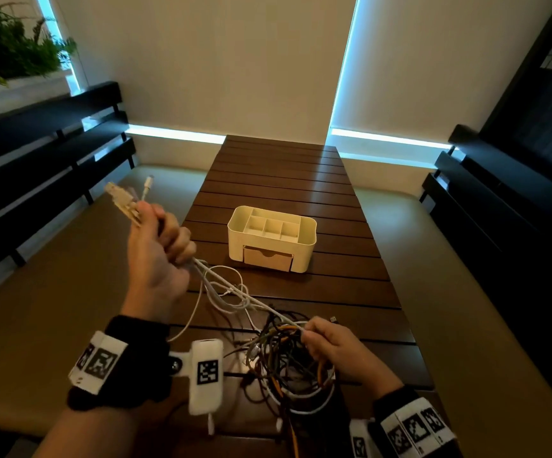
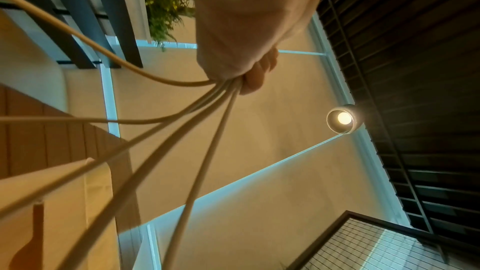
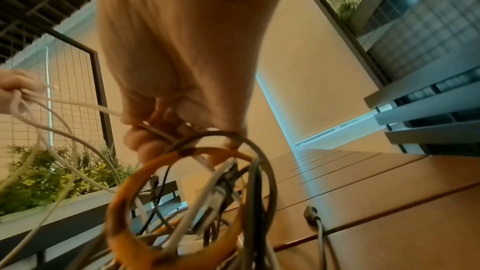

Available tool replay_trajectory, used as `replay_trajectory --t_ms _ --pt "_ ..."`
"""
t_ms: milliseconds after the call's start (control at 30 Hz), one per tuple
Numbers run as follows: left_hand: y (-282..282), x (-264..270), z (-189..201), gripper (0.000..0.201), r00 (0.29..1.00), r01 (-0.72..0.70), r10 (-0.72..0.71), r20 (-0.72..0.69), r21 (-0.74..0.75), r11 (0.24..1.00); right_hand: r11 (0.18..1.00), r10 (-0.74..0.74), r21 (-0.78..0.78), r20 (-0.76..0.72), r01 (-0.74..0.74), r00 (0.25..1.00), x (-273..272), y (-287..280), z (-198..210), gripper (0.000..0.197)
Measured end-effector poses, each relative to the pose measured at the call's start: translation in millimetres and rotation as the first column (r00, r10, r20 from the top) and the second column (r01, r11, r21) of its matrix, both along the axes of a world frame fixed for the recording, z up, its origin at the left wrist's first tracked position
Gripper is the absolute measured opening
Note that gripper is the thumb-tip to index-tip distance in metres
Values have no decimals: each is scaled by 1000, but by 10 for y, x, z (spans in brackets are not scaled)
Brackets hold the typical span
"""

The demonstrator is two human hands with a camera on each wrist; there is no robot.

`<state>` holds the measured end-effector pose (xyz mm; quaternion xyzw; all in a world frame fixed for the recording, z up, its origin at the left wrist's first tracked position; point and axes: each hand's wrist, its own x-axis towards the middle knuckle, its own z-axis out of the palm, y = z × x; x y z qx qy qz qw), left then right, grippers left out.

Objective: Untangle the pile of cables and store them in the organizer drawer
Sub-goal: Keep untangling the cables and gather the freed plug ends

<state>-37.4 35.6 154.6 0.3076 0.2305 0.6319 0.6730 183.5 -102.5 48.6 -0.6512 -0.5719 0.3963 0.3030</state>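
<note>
At the left of the head view, the left hand (image 1: 158, 249) is raised in a fist, clenching several white cables (image 1: 221, 285) whose plugs stick out above it. The strands slope down right to the tangled pile (image 1: 287, 365) at lower centre, where the right hand (image 1: 337, 348) pinches one strand. The organizer (image 1: 272, 238), drawer closed, sits mid-frame on the slatted table (image 1: 281, 173).

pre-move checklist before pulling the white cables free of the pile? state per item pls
1. Left hand grips the white cables, plugs sticking out above the fist: ok.
2. Right hand holds the tangled pile: ok.
3. White cables free of the dark and orange ones: not ok, still run into the pile.
4. Organizer drawer open: not ok, shut.
5. Table around organizer unobstructed: ok.
6. Knots inside pile: cannot tell.
</note>
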Motion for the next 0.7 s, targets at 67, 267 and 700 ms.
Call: replay_trajectory --t_ms 67,267,700 --pt "-25 27 -45 41 986 76 -70 -150 34 997 996 -81 47 15 80 997 19 36 -19 22" --pt "-343 383 -457 14 517 533 -332 -789 -6 846 952 -100 290 1 95 995 -82 138 108 17" --pt "-472 520 -297 19 657 451 -324 -680 10 892 977 -127 204 317 63 940 59 156 -371 10"
